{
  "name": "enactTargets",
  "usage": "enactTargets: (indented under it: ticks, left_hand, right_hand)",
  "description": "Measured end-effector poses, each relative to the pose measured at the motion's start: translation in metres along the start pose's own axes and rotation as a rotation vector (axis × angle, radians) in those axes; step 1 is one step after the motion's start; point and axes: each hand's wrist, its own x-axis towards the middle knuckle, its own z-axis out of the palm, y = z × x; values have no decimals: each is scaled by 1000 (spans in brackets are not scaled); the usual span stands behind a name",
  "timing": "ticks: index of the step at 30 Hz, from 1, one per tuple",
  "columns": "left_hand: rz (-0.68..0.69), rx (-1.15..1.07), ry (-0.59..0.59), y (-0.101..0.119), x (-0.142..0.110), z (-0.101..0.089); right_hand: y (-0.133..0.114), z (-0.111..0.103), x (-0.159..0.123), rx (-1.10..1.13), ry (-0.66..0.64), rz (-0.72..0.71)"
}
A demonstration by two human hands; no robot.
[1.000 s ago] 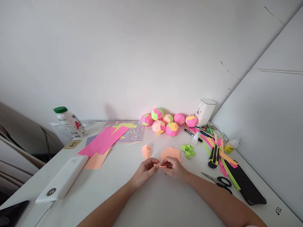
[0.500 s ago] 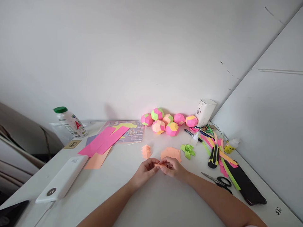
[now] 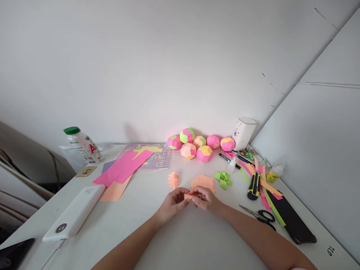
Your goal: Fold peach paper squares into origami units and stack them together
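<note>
Between my fingertips is a small piece of orange paper [image 3: 189, 196], partly hidden by the fingers. My left hand [image 3: 174, 202] pinches its left end, and my right hand [image 3: 204, 200] grips the right end, so both hands are closed on it. Just beyond them lies a bunch of flat orange paper pieces [image 3: 203, 183]. A stack of folded orange paper units [image 3: 173, 180] rests beyond my left hand. Folded green paper units [image 3: 223, 180] form a small pile beyond my right hand.
Several paper balls [image 3: 188, 151] sit near the wall. On the right are scissors [image 3: 260, 216], a utility knife [image 3: 254, 186], paper strips [image 3: 271, 206] and a glue bottle [image 3: 275, 173]. Pink sheets [image 3: 126, 168], a white power bank [image 3: 75, 213] and a green-capped bottle [image 3: 84, 145] stand or lie left.
My right thumb and fingers have shifted slightly on the orange paper, and a little more of it shows between my hands. Everything else has stayed in place.
</note>
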Motion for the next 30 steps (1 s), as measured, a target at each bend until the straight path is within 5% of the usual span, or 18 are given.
enactTargets:
  ticks: [19,26,30]
  left_hand:
    - [-95,105,27,9,-1,3]
    - [-116,40,135,8,2,1]
    - [-90,31,125,7,2,1]
  right_hand:
    - [8,2,2,-28,94,76]
    - [10,6,0,-25,204,-152]
    - [12,5,1,-187,147,-278]
